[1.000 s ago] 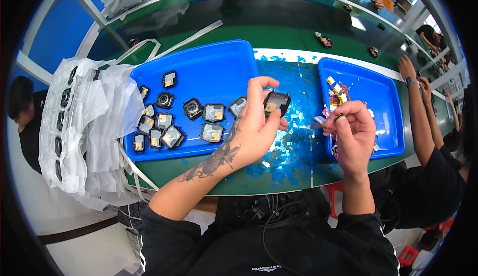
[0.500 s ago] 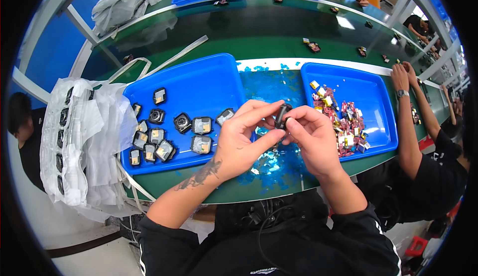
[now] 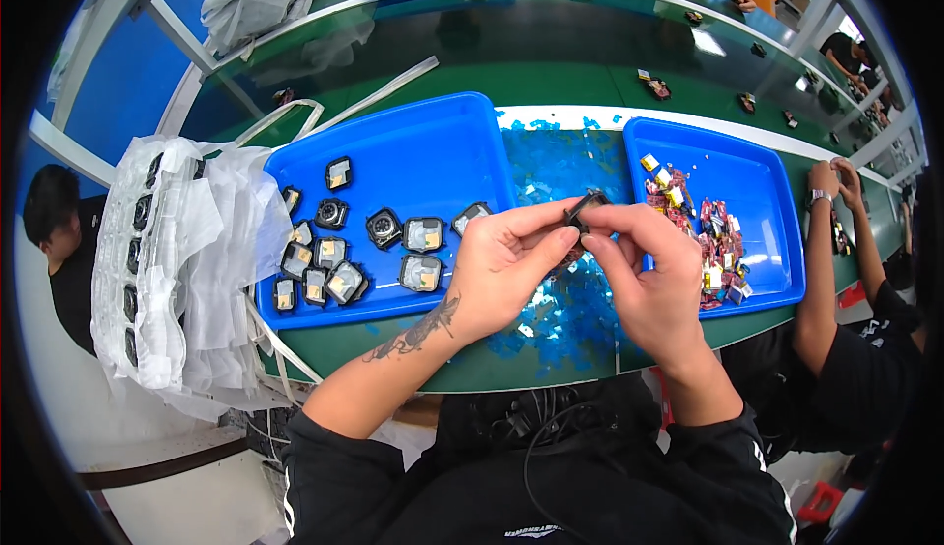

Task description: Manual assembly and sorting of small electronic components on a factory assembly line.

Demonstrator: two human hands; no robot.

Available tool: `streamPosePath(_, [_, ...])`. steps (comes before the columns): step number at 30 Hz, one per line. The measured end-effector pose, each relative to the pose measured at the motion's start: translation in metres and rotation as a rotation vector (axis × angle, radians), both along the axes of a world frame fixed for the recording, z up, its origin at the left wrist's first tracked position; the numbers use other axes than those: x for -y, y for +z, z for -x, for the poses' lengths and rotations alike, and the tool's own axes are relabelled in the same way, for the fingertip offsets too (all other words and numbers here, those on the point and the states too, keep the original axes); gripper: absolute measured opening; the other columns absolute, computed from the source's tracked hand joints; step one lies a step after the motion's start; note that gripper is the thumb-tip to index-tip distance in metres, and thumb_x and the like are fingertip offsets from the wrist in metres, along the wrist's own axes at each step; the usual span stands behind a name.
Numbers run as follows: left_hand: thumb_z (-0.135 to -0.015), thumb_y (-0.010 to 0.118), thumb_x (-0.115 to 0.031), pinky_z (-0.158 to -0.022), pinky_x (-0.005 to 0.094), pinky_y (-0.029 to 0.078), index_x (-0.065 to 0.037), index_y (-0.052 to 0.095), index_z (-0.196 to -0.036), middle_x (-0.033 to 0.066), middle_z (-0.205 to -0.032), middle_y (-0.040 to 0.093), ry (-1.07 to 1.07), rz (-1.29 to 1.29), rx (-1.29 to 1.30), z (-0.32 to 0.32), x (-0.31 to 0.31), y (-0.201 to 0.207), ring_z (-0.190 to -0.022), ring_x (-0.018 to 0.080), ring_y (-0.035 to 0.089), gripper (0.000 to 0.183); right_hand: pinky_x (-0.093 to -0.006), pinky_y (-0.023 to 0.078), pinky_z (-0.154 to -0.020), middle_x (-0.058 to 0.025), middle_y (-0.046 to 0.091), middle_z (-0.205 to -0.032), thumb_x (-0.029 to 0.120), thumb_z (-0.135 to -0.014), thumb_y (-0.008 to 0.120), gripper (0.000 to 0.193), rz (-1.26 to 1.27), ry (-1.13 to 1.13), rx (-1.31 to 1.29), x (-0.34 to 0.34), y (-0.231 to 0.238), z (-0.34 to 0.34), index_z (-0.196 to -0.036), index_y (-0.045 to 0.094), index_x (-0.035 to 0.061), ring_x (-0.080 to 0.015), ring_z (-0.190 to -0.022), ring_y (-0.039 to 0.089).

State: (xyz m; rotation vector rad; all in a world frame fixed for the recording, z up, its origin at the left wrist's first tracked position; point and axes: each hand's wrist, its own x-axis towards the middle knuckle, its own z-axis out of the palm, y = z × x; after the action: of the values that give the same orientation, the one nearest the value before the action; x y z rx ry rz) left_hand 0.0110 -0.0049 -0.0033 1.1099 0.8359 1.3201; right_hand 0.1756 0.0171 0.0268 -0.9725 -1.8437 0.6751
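Note:
Between both hands is a small black watch case (image 3: 587, 203), tilted and mostly covered by fingers. My left hand (image 3: 503, 268) pinches it from the left with thumb and fingers. From the other side my right hand (image 3: 661, 275) grips it with thumb and forefinger. Below the fingertips a small dark reddish part shows, too covered to make out. To the left, a blue tray (image 3: 423, 137) holds several black square watch cases (image 3: 422, 273), some with a grey-and-tan inside showing. On the right, another blue tray (image 3: 772, 181) carries a heap of small red circuit boards with batteries (image 3: 723, 245).
Blue film scraps (image 3: 551, 334) litter the green bench between the trays. White wrapped packing trays (image 3: 162, 270) are stacked at far left. Beyond runs a green conveyor (image 3: 551, 49) with scattered boards (image 3: 657, 86). A co-worker's arm (image 3: 814, 250) is close on the right.
The watch case has turned in my fingers and stands more tilted. My right fingers have shifted over its top edge. The whole scene sits slightly farther right in the picture.

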Motion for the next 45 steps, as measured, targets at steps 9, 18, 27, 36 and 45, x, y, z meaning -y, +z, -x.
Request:
streamPosePath(9, [-0.094,0.058,-0.001,-0.084,0.0225,0.052,0.004,0.059,-0.127,0.0079,-0.113,0.063,-0.019,-0.086,-0.065,-0.001,0.001,-0.003,-0.098,0.0099,0.062,0.033,-0.0265,0.036,-0.047,-0.0053,0.064,-0.073,-0.004,-0.076,0.072,0.012,-0.027,-0.014,0.056,-0.001,0.002,-0.006,-0.085,0.068,0.0027,-0.0120,-0.051,0.046])
streamPosePath(18, [-0.094,0.059,-0.001,-0.084,0.0227,0.051,0.005,0.058,-0.127,0.0084,-0.113,0.063,-0.010,-0.090,-0.065,-0.002,0.001,-0.004,-0.098,0.0105,0.062,0.033,-0.0292,0.046,-0.053,-0.0085,0.066,-0.076,-0.004,-0.078,0.071,0.011,-0.074,-0.010,0.089,-0.001,0.005,-0.004,-0.086,0.069,0.0017,-0.0205,-0.067,0.063])
streamPosePath(27, [-0.095,0.057,0.000,-0.086,0.0236,0.051,0.006,0.057,-0.128,0.0099,-0.114,0.065,-0.032,-0.023,-0.013,-0.005,0.005,-0.002,-0.101,0.0105,0.061,0.034,-0.0281,0.041,-0.054,-0.0038,0.054,-0.074,-0.001,-0.067,0.080,0.028,-0.056,-0.140,0.123,0.000,0.002,-0.007,-0.081,0.056,0.0036,-0.0146,-0.061,0.051])
streamPosePath(36, [-0.095,0.057,-0.003,-0.089,0.0279,0.054,0.008,0.057,-0.126,0.0142,-0.114,0.067,0.016,0.037,0.020,-0.009,0.003,-0.001,-0.100,0.0154,0.065,0.032,-0.0316,0.046,-0.061,-0.0085,0.055,-0.082,-0.003,-0.065,0.079,0.029,-0.236,-0.094,0.046,-0.005,-0.010,-0.007,-0.084,0.059,0.0041,-0.0204,-0.071,0.055])
streamPosePath(45, [-0.095,0.051,0.001,-0.085,0.0303,0.055,-0.001,0.060,-0.123,0.0149,-0.113,0.063,0.137,-0.011,0.081,-0.008,0.001,0.013,-0.101,0.0188,0.065,0.029,-0.0279,0.055,-0.069,-0.0115,0.065,-0.091,-0.005,-0.079,0.072,0.024,-0.048,-0.020,-0.148,0.013,-0.025,-0.011,-0.102,0.063,-0.0019,-0.0194,-0.077,0.066])
